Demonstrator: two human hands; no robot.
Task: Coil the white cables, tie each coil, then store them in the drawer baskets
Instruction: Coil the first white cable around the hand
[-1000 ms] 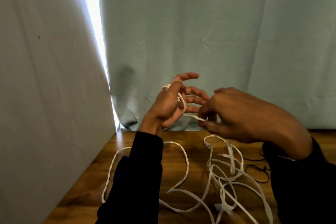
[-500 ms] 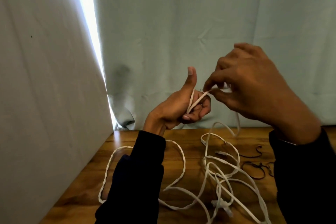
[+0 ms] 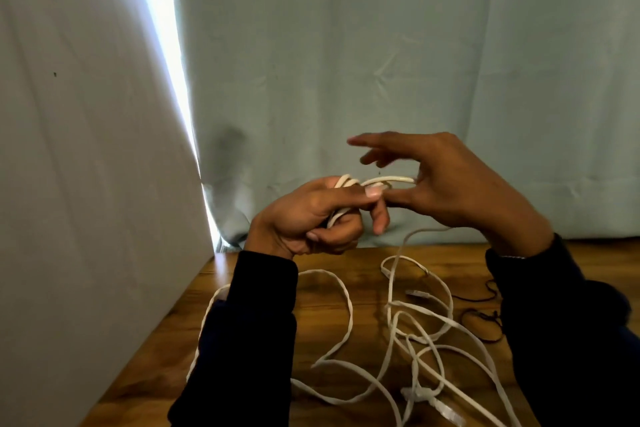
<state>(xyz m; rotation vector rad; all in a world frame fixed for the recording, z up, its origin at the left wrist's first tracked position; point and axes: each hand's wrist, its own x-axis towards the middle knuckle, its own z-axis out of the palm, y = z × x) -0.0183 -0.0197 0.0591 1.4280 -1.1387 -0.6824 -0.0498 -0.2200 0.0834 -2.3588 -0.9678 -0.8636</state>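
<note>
My left hand (image 3: 311, 215) is raised above the table, its fingers curled round a few turns of flat white cable (image 3: 349, 182). A strand of that cable runs right to my right hand (image 3: 446, 184), which pinches it between thumb and a finger while the other fingers spread. From the hands the cable drops to a loose tangle of white cable (image 3: 415, 333) on the wooden table (image 3: 367, 284). A clear plug (image 3: 446, 411) lies at the tangle's near end.
Thin black ties (image 3: 485, 319) lie on the table at the right, partly hidden by my right sleeve. A pale curtain (image 3: 346, 62) hangs behind the table, and a grey panel (image 3: 86, 184) stands along the left edge. No drawer or baskets show.
My right hand came down from high on the right and now pulls the strand level beside the left hand. My left thumb folded down over the coil, which has gained a turn.
</note>
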